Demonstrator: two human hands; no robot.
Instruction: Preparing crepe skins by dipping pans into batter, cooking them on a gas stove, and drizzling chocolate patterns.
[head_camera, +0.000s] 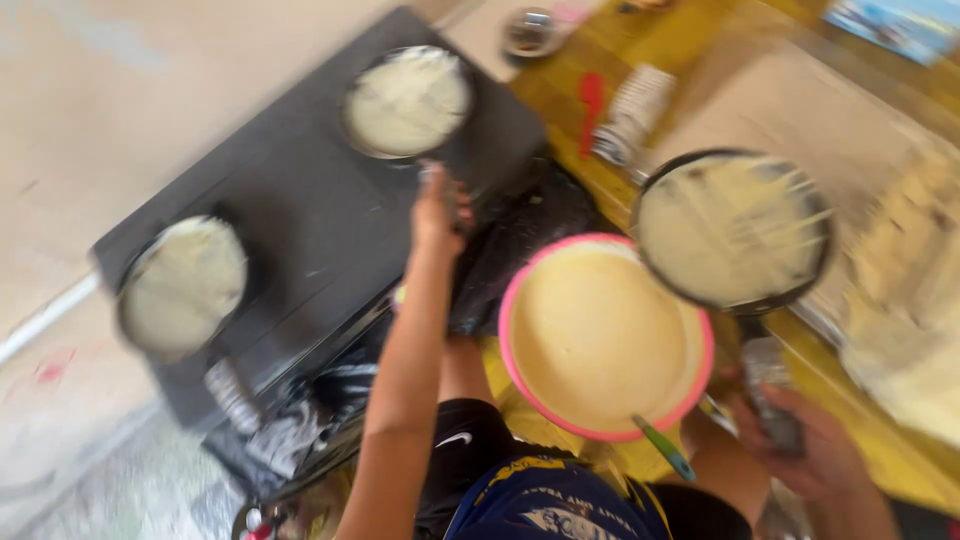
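Batter-coating step, w/ two pans already cooking. Right hand (815, 450), fingers clamped on the handle, holds a pan (732, 228) tilted over the pink bowl (600, 335). Left hand (437, 212), left of bowl, seems closed on the far pan's (407, 101) handle; blurry. Next needs a level carry to the stove (320, 220).

A stove (310, 215) stands at left with one pan (407, 100) at its far end and another pan (183, 285) at its near end. The left hand (437, 215) reaches to the far pan's handle. Right of the stove, a bowl of batter (600, 335) sits on the tabletop (690, 40), a ladle (665, 450) in it. The right hand (810, 440) holds a third pan (733, 230) above the bowl's right edge.
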